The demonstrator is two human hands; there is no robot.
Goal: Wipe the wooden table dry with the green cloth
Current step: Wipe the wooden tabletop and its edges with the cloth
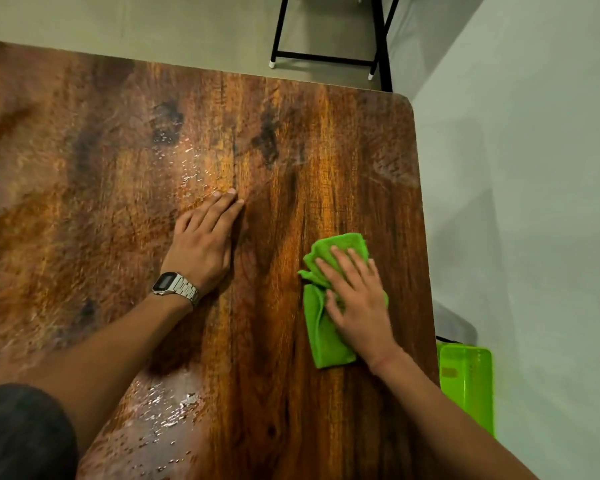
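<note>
Head view is showing both hands lying on the wooden desk (343, 161). The right hand (357, 299) is pressing flat on the green cloth (323, 334), fingers spread over it, its grip released rather than clenched around the fabric. The cloth is lying bunched and folded near the desk's right edge, with one end sticking out beyond the fingertips and the other trailing back beside the wrist. The left hand (205, 237) is resting palm down on bare wood, well apart from the cloth, its grip released and holding nothing; a metal watch (174, 285) is sitting on that wrist. Water droplets (174, 407) are glistening near the left forearm and also just beyond the left fingertips. A green bin (468, 386) is standing on the floor beside the desk's right edge, and black chair legs (329, 58) are showing past the far edge.
</note>
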